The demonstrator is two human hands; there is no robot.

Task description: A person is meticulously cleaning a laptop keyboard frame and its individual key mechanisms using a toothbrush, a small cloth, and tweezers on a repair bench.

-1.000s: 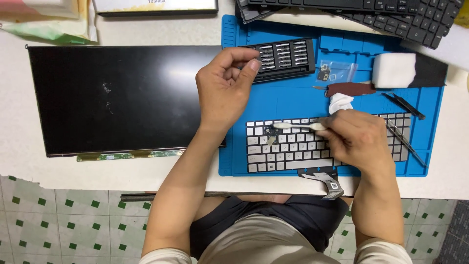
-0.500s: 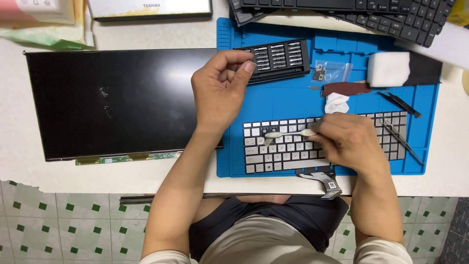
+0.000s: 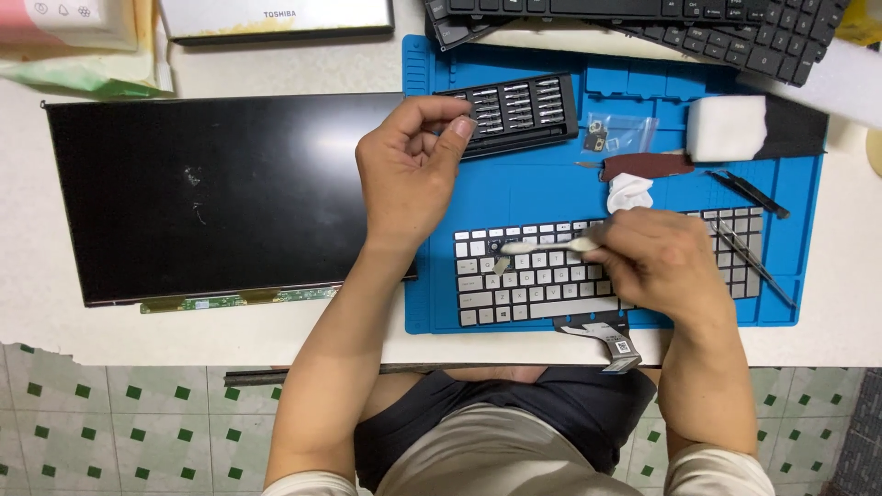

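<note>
Nearest the person, a ribbon cable hung off the front edge of the blue mat, which itself lay close to the edge of the white surface. The silver keyboard lay flat on the mat's near half. The right hand rested over its right part, fingers closed on a swab whose tip lay at a gap in the upper key rows. The left hand hovered above the mat's left edge, fingers pinched narrowly together; whether they held anything could not be told.

To the left, a dark screen panel filled most of the surface, its right edge under the left wrist, leaving little free room there. Tweezers lay along the keyboard's right end, and a second black tool sat just beyond. Past the hands stood a bit set, a small plastic bag, a white wad, a dark red pick and a white sponge. At the far edge lay a black keyboard, overlapping the mat.
</note>
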